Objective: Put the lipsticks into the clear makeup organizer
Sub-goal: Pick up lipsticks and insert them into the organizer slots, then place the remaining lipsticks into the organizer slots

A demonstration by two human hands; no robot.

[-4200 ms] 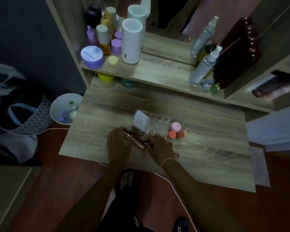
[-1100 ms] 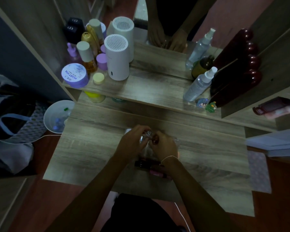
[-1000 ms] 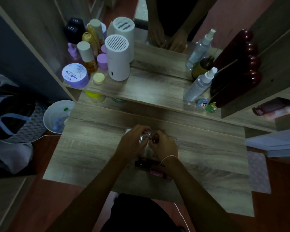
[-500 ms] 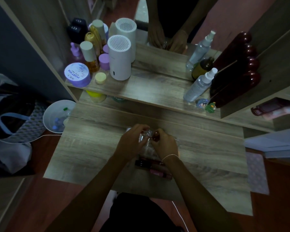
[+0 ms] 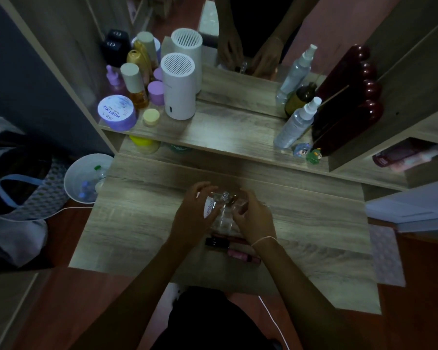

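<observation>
Nearest me on the desk (image 5: 137, 236), just in front of the organizer (image 5: 223, 221), I see two lipsticks lying flat, long axes running left to right: a dark one (image 5: 216, 242) and a pink one (image 5: 242, 256). Over the organizer, my left hand (image 5: 190, 218) curls around its left side, and my right hand (image 5: 254, 218) pinches a lipstick (image 5: 234, 198) standing cap-up in it. Behind the organizer, a white speaker (image 5: 178, 89) stands on the shelf (image 5: 225, 130).
</observation>
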